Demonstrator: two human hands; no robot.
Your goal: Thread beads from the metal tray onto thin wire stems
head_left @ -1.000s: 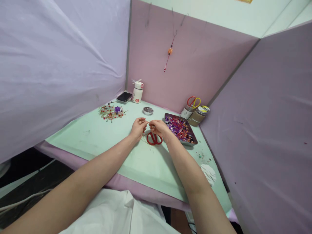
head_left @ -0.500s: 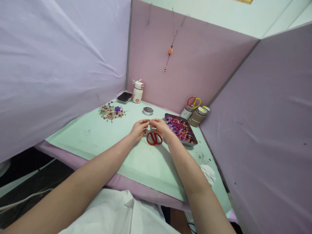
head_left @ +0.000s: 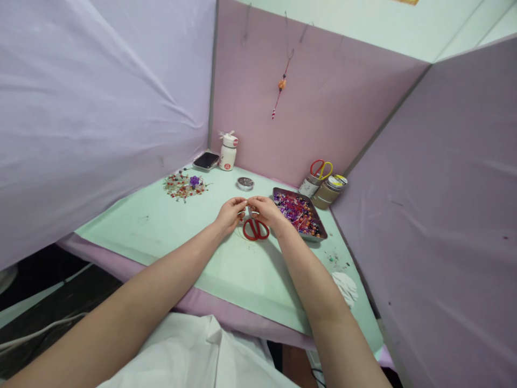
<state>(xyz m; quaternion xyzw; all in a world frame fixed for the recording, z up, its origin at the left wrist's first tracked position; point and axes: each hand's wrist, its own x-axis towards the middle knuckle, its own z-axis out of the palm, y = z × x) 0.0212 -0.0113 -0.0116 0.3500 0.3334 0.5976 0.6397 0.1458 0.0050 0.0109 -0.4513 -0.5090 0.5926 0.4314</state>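
Note:
Above the green tabletop, my left hand [head_left: 231, 213] and my right hand [head_left: 264, 210] meet at their fingertips. Both are closed in a pinch. A thin strand [head_left: 239, 233], wire or thread, curves down below the left fingers; whatever else sits between the fingertips is too small to make out. Red-handled scissors [head_left: 256, 230] lie just below the hands, their blades partly hidden behind the right fingers. Beside my right hand stands a dark tray [head_left: 322, 238] full of purple, red and orange beads.
A beaded cluster with a purple piece [head_left: 194, 181] lies at left. Behind are a phone [head_left: 206, 160], a white bottle [head_left: 228, 153] and a small round case [head_left: 245, 184]. Jars [head_left: 329, 192], one holding scissors, stand back right. A white glove-like cloth [head_left: 344, 289] lies right.
Hardly anything differs. My fingertips have shifted very slightly while staying pinched together; the scissors and tray are where they were.

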